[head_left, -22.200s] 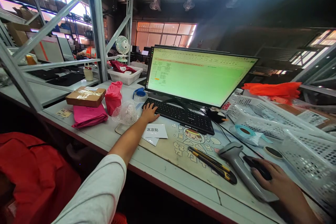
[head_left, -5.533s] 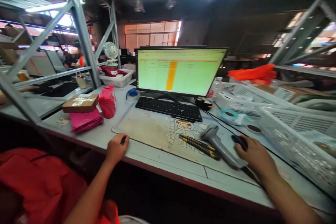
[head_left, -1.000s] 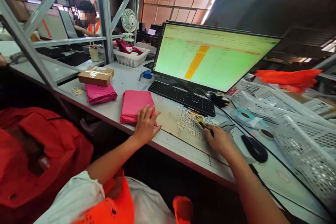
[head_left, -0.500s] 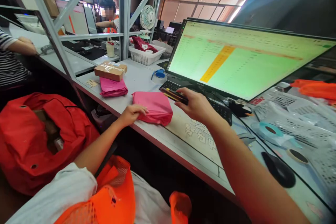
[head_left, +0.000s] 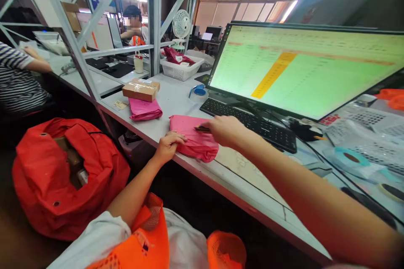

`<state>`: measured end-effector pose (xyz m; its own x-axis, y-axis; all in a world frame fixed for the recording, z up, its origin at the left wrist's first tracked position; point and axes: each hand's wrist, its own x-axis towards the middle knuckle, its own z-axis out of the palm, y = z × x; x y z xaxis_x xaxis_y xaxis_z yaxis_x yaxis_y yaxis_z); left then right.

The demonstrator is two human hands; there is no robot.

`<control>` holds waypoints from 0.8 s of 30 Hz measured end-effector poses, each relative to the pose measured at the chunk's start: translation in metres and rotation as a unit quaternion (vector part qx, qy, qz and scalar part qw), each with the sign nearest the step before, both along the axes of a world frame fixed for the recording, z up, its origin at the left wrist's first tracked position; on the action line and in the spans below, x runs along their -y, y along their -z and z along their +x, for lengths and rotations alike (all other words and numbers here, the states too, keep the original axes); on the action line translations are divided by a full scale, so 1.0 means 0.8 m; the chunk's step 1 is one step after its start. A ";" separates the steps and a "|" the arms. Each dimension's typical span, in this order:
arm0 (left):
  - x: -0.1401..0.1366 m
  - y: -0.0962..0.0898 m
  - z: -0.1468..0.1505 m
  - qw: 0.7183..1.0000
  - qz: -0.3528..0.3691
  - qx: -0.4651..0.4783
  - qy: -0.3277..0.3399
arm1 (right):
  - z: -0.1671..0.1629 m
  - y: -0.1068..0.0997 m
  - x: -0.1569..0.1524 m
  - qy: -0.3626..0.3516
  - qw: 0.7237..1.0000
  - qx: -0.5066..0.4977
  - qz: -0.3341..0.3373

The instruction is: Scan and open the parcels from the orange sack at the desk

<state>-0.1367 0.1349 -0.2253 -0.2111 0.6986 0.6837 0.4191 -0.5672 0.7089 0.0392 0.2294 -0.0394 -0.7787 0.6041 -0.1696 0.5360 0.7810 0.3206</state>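
Observation:
On the desk's front edge lies a pink plastic-wrapped parcel [head_left: 198, 148]. My left hand [head_left: 168, 147] grips its near left side, fingers closed over the edge. Across the parcel's top, my right hand [head_left: 226, 131] is closed around a dark and yellow utility knife [head_left: 202, 129]. The knife's tip is at the pink wrapping; whether it has cut in cannot be made out. To the left sits a smaller pink parcel [head_left: 145, 109], with a brown cardboard box [head_left: 141, 90] on top of it.
A keyboard [head_left: 249, 124] and monitor [head_left: 284, 71] stand behind the parcel. Tape rolls [head_left: 199, 91] and a white basket [head_left: 181, 69] are further back. An open red bag [head_left: 104, 172] holding boxes stands below left. Two other people work beyond the metal frame [head_left: 154, 21].
My right hand has brought the knife from above the parcel's right side down onto its top. My left hand stays at the parcel's edge. The view has shifted slightly.

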 end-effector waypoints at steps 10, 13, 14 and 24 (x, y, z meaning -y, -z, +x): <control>0.017 -0.013 0.012 0.994 -0.050 0.061 0.070 | 0.273 0.100 -0.023 0.288 0.952 -0.103 0.002; 0.036 -0.029 0.020 0.987 -0.073 0.031 0.139 | 0.307 0.147 -0.034 0.291 0.939 -0.184 -0.017; 0.041 -0.038 0.021 0.980 -0.097 0.021 0.175 | 0.310 0.155 -0.037 0.283 0.938 -0.199 -0.011; -0.032 -0.108 0.047 0.931 -0.124 -0.313 0.141 | 0.084 0.093 -0.045 0.072 0.926 -0.357 -0.101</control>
<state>-0.0988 0.1604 -0.1389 0.3907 0.8187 0.4208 0.6535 -0.5686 0.4997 0.1066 0.2651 -0.1141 -0.6502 0.7223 0.2356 0.6582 0.6904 -0.3002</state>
